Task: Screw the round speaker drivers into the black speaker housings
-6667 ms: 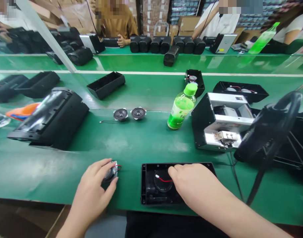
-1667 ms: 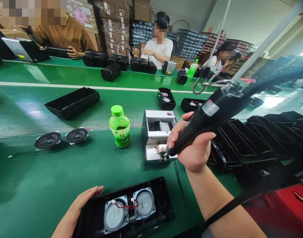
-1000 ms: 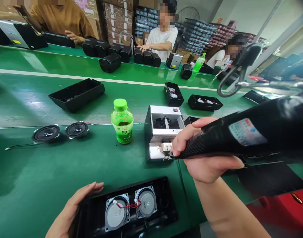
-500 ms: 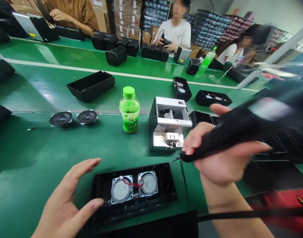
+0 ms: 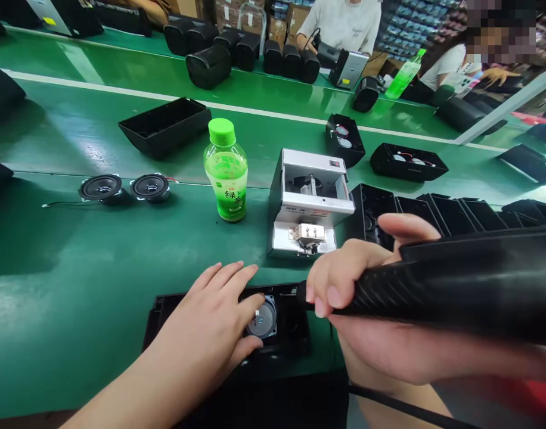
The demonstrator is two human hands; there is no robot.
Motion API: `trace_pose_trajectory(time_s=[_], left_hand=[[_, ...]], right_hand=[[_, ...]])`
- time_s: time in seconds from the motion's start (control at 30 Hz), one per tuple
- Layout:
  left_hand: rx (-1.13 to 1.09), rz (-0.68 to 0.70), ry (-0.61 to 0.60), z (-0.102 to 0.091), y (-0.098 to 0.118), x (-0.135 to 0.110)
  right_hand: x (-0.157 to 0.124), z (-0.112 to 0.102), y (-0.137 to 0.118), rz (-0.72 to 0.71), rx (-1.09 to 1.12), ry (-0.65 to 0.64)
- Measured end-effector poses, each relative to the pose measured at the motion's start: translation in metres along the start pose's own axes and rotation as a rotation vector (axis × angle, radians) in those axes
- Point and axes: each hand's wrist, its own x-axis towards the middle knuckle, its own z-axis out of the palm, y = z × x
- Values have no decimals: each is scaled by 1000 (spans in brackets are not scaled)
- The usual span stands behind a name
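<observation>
My right hand (image 5: 344, 277) is wrapped round a black electric screwdriver (image 5: 474, 286), which lies nearly level and points left. Its bit reaches over the far edge of the black speaker case (image 5: 300, 339), close to a round speaker driver (image 5: 264, 322). My left hand (image 5: 210, 319) lies over the case, its fingers stretched out, with forefinger and thumb about the driver. The second driver and the red wire are hidden under that hand. A cable runs from the lower middle to the bottom right.
Behind the case stand a green drink bottle (image 5: 228, 179) and a silver screw feeder (image 5: 311, 202). Two loose drivers (image 5: 150, 186) lie at left. Black cases (image 5: 407, 162) line the right side. An upturned shell (image 5: 166, 128) sits farther back. Across the bench, people work.
My left hand has moved right, from beside the case onto the drivers. My right hand has brought the screwdriver left and down to the case. The view has tilted downward.
</observation>
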Motion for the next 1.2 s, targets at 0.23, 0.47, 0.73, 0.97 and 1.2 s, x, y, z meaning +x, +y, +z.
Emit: trace_pose_trajectory(time_s=[0.23, 0.47, 0.73, 0.97, 1.2], left_hand=[[-149, -86, -98, 1, -1, 4], [-162, -83, -146, 0, -4, 7], [-171, -91, -144, 2, -4, 4], [-174, -114, -181, -2, -2, 6], [-182, -140, -214, -1, -2, 6]], right_hand=[[0, 0, 30, -17, -27, -36], [2, -15, 23, 109, -98, -161], [4, -16, 20, 141, -103, -163], [16, -2, 23, 304, -153, -152], [7, -7, 22, 250, -125, -161]])
